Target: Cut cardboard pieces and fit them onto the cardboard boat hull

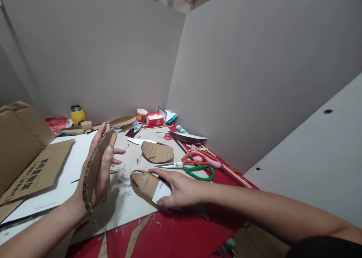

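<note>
Nearest, strips of cut cardboard [135,233] lie on the red desk [175,235] cover. Just beyond, the right hand [181,190] lies flat and spread on the desk, not gripping, its forefinger and thumb on either side of a rounded cardboard shape [143,182] with a white paper end, which rests on a white sheet [127,209]. To the left, well apart from it, the left hand [103,175] is raised above the sheet with a long cardboard piece [91,169] standing on edge against its palm, the fingers loosely wrapped over its far face. Behind the right hand lie scissors [192,167] with one orange and one green handle, blades shut, and just beside them a pink object [206,160] and thin wooden sticks [232,171]. A second cardboard oval [157,151] lies flat past the scissors. At the left edge sits a large opened cardboard box [19,145]. Farthest back, near the grey wall, stand a yellow flask [77,115], a paper cup [141,115] and a red box [154,119]
</note>
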